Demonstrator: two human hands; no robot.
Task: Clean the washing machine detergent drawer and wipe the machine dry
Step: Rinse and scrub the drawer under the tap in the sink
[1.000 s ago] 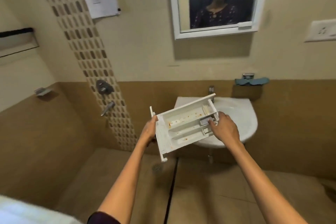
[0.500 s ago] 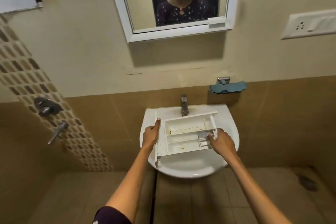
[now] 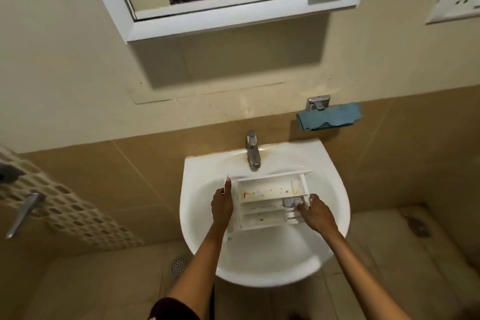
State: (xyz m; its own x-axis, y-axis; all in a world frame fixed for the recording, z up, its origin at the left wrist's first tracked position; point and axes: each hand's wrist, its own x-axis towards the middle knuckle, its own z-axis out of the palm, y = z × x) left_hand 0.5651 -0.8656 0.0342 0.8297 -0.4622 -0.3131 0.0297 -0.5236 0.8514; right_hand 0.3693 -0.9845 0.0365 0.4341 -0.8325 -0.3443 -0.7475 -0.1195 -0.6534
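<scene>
Head view: a single view, looking down onto a white sink (image 3: 337,189).
Left grip: the left hand (image 3: 222,206) clasps the detergent drawer (image 3: 265,201) at its near end, one finger lying straight along the edge.
Right grip: the right hand (image 3: 315,214) pinches the opposite end, fingers curled over the rim beside a grey insert.
Drawer: it spans the gap between the two grips, open side up, over the basin, and brown residue spots its compartments.
Why so: holding both ends probably keeps it level and steady, so that rinse water runs into the basin.
Tap (image 3: 252,150): it stands just beyond both grips; no water is visible.
Blue cloth (image 3: 328,117): it rests on a wall holder beyond the right grip, likely for drying.
</scene>
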